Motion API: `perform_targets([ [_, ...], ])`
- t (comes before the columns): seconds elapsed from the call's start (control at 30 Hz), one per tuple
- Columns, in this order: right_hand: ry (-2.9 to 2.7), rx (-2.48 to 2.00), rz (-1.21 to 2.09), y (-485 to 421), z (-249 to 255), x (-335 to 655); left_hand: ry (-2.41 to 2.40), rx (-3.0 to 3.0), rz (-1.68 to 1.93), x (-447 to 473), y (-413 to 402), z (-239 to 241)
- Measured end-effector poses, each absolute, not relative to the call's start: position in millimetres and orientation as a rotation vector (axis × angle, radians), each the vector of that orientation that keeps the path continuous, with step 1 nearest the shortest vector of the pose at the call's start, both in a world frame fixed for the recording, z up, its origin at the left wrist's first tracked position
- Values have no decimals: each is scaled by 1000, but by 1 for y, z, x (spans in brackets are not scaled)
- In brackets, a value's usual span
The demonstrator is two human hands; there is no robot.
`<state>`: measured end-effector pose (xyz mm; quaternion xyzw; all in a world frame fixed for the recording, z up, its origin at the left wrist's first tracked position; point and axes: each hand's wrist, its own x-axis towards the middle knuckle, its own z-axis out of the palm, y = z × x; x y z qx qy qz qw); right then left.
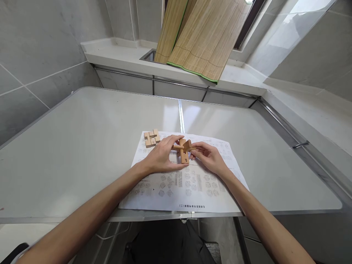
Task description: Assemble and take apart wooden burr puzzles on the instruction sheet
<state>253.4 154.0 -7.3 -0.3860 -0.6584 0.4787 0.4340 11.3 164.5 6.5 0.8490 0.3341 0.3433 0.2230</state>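
Note:
Between my two hands, just above a printed sheet [181, 200], is a wooden interlocking puzzle [184, 157] with the digit 2 on its lower end. My left hand [164, 156] is closed on it, thumb at the near end and fingers at the far end. A thin wooden rod sticks out of it toward my left palm. The fingers of my right hand [209, 157] pinch a wooden piece [193, 149] at the puzzle's right side; the fingers hide part of it. Beyond my left hand, a few pale wooden blocks [151, 139] lie grouped on the sheet's far left corner.
The sheet carries small diagrams and lies at the near middle of a white folding table [82, 154] with a metal seam [181, 115]. Behind the table runs a ledge [121, 55], with a bamboo mat [203, 40] hanging over it. Tiled walls stand around.

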Motion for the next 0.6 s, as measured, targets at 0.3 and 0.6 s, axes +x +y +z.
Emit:
perform_targets([
  [0.3,-1692,-948,1199,155,-9,256,894,2343,948,9,165,10],
  [0.6,-1680,-976,1122,151,-4,254,880,2348,883,7,166,11],
])
